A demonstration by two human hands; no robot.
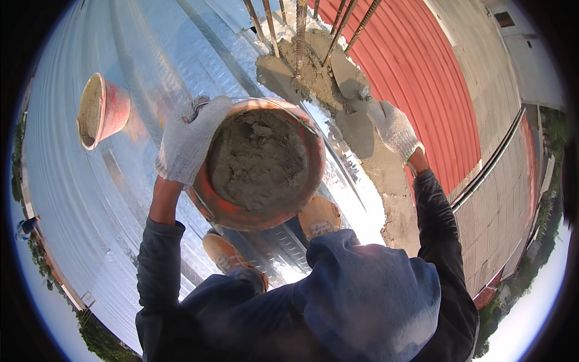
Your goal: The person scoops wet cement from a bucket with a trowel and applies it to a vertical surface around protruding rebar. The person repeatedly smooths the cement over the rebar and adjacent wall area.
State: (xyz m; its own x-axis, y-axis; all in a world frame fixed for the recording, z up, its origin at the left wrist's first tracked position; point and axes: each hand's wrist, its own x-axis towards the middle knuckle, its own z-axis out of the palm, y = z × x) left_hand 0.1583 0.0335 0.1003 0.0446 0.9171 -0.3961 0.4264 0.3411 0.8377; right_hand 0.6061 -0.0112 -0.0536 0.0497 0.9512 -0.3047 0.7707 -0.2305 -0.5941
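Note:
My left hand [196, 136], in a white knit glove, is closed on the rim and wire handle of an orange bucket [316, 158]. Thick grey mortar [259, 160] fills much of this bucket, which is tipped toward me above my shoes. Out to the right, my gloved right hand [395, 128] is wrapped around the handle of a trowel [351, 79]. The trowel's mortar-coated blade lies at the wet concrete strip [386, 193], near the foot of several upright rebars [300, 42]. My right fingers partly hide the trowel's handle.
A second orange bucket [117, 108], smeared with dried mortar, leans on the shiny metal decking [163, 60] at left. Beyond the concrete strip lies a red corrugated roof [422, 90]. My shoes [319, 218] stand on the decking. Another person [27, 227] is at the far left edge.

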